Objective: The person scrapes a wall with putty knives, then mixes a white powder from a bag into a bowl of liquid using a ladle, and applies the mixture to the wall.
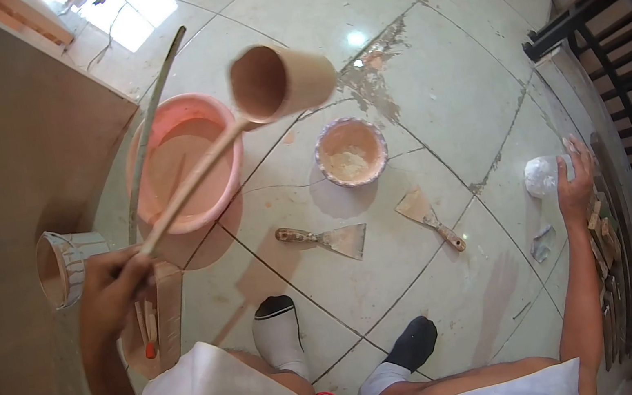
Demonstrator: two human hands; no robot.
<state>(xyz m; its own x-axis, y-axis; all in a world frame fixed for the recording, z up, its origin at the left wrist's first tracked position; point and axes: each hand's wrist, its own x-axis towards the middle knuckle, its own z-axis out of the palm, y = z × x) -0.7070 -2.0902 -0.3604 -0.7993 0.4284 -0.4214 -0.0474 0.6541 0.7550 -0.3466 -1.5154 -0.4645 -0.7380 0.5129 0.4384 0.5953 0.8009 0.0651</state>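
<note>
My left hand [124,277] is closed round the long handle of a dipper [306,79]. The dipper's cup is raised over the floor, tipped so that its dark inside faces left. Below the handle stands a pink basin [233,186] of pinkish liquid, with a long flat stick [154,115] across it. At the far right my right hand [576,185] grips a white object [546,176], like a small cup or wrapped lump; its far side is hidden. A small patterned bowl [356,179] holds pinkish paste. Two putty knives, one left [344,241] and one right [417,206], lie on the tiles.
A smeared white bucket [80,264] stands at the left, beside a tray [171,311] with brushes or sticks. Black metal railing [626,66] and wood pieces [606,242] line the right. A crumpled scrap [542,243] lies nearby. Dried smears [379,72] mark the tiles.
</note>
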